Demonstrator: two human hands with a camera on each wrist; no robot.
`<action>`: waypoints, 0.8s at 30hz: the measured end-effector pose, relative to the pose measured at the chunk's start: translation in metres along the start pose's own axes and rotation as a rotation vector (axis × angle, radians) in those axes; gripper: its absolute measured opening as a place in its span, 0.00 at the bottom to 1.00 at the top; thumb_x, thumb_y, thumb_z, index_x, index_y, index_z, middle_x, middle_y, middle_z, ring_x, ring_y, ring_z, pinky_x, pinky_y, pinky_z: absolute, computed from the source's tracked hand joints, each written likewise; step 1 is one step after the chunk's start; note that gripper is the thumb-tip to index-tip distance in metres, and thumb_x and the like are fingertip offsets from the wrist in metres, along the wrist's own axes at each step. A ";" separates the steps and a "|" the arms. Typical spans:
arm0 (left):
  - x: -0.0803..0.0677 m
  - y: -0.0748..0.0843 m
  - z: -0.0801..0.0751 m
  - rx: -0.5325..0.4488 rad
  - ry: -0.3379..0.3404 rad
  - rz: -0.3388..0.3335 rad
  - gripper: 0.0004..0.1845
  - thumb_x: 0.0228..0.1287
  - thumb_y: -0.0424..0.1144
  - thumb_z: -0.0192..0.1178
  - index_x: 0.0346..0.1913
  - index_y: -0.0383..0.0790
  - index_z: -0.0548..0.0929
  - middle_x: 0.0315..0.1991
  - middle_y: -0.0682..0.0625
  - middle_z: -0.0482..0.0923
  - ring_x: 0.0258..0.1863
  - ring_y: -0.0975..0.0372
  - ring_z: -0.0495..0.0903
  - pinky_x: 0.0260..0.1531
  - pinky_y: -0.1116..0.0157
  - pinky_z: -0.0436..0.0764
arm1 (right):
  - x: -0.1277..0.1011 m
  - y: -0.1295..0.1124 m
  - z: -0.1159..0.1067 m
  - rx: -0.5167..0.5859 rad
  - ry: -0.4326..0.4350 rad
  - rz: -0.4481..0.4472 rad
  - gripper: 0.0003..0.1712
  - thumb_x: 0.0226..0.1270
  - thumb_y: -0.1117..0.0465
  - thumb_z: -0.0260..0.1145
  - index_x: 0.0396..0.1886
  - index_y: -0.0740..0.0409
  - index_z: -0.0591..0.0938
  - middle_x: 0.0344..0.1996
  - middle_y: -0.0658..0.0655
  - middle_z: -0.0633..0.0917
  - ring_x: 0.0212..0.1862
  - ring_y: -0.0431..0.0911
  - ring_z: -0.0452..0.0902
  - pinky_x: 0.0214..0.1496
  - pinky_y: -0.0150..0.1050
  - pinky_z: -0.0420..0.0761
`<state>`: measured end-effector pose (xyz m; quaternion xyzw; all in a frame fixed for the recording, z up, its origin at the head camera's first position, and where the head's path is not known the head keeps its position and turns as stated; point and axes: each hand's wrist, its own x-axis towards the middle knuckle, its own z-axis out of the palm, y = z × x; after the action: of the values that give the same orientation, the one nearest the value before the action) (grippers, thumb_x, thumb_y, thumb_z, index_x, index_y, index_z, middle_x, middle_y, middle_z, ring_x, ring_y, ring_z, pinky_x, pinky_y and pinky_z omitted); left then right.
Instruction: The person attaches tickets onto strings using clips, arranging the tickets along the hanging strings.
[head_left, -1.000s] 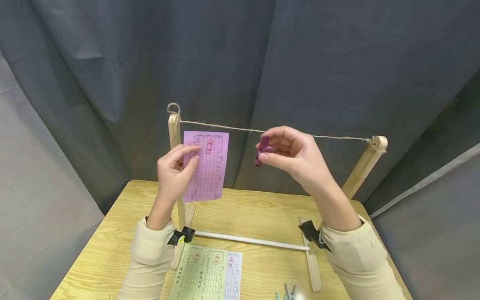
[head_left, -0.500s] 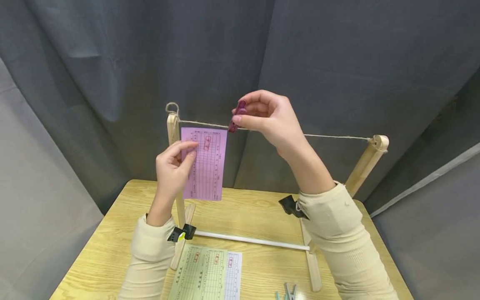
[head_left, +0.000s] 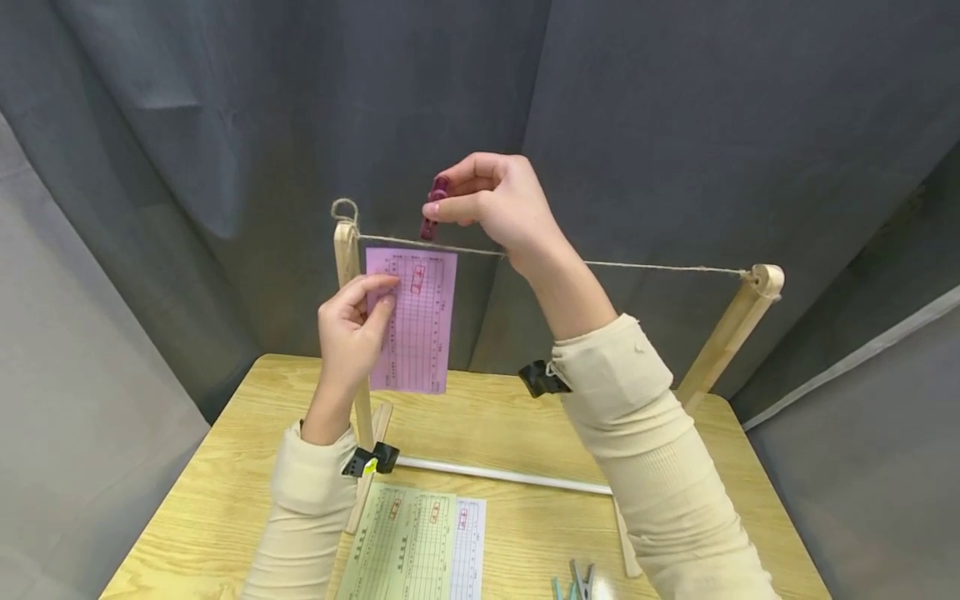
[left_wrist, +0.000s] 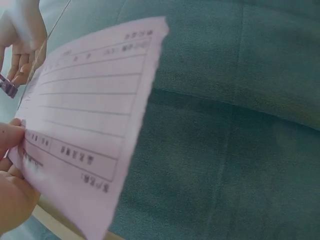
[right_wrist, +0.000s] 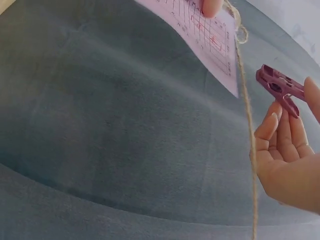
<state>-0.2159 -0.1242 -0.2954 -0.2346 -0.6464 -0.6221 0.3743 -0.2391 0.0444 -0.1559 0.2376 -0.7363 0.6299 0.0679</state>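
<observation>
With our left hand (head_left: 352, 333) pinching the pink slip (head_left: 412, 321) against the twine (head_left: 637, 267), our right hand (head_left: 487, 204) gripping the clothespin (head_left: 432, 208) should open it wide — then bite both squarely.

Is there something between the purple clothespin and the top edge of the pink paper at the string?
Nothing visible. The clothespin hangs just above the string, over the pink paper, with only open air between them.

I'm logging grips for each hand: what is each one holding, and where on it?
Left hand pinches the pink slip at its left edge. Right hand pinches the purple clothespin by its upper end.
</observation>
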 end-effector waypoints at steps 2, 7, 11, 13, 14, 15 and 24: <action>0.000 0.000 0.000 0.000 0.010 0.000 0.09 0.53 0.14 0.51 0.36 0.20 0.79 0.32 0.33 0.77 0.20 0.68 0.73 0.16 0.77 0.69 | 0.003 0.000 0.002 -0.006 0.003 0.010 0.06 0.48 0.70 0.70 0.26 0.60 0.81 0.24 0.54 0.83 0.30 0.48 0.75 0.31 0.37 0.71; 0.002 0.000 0.000 -0.011 0.029 -0.010 0.09 0.53 0.14 0.50 0.36 0.19 0.79 0.33 0.32 0.78 0.23 0.68 0.76 0.18 0.77 0.72 | 0.007 0.002 0.007 -0.007 0.009 0.031 0.07 0.48 0.70 0.71 0.28 0.64 0.82 0.22 0.53 0.82 0.29 0.47 0.74 0.30 0.35 0.70; 0.003 0.001 0.001 -0.011 0.028 -0.019 0.08 0.54 0.15 0.51 0.36 0.19 0.78 0.33 0.32 0.77 0.23 0.68 0.76 0.20 0.76 0.73 | 0.009 0.005 0.011 0.001 0.023 0.049 0.06 0.46 0.70 0.71 0.26 0.65 0.83 0.21 0.53 0.82 0.28 0.46 0.73 0.29 0.35 0.68; 0.003 0.001 0.001 -0.014 0.028 -0.021 0.08 0.54 0.15 0.51 0.36 0.19 0.78 0.32 0.32 0.77 0.24 0.68 0.76 0.21 0.76 0.74 | 0.010 0.006 0.013 0.004 0.028 0.057 0.05 0.46 0.71 0.72 0.24 0.65 0.83 0.20 0.52 0.82 0.28 0.46 0.74 0.28 0.35 0.68; 0.003 0.001 0.001 -0.017 0.028 -0.022 0.08 0.54 0.15 0.51 0.36 0.19 0.78 0.32 0.32 0.77 0.24 0.68 0.76 0.21 0.76 0.74 | 0.010 0.007 0.014 0.007 0.031 0.061 0.05 0.45 0.71 0.72 0.23 0.64 0.83 0.20 0.52 0.82 0.28 0.45 0.74 0.28 0.35 0.68; 0.003 0.000 0.001 -0.020 0.028 -0.021 0.08 0.54 0.15 0.51 0.36 0.19 0.78 0.33 0.32 0.77 0.24 0.68 0.76 0.22 0.76 0.74 | 0.011 0.008 0.015 0.008 0.035 0.065 0.04 0.45 0.71 0.72 0.22 0.64 0.83 0.20 0.52 0.82 0.28 0.45 0.74 0.28 0.35 0.67; 0.002 -0.002 0.001 -0.018 0.042 0.003 0.08 0.53 0.14 0.51 0.35 0.19 0.79 0.31 0.32 0.77 0.23 0.68 0.73 0.19 0.77 0.71 | 0.011 0.011 0.018 -0.024 0.027 0.087 0.05 0.45 0.72 0.72 0.19 0.63 0.83 0.19 0.53 0.83 0.30 0.46 0.80 0.33 0.34 0.69</action>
<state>-0.2186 -0.1240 -0.2952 -0.2261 -0.6324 -0.6321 0.3866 -0.2498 0.0251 -0.1649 0.1961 -0.7525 0.6265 0.0534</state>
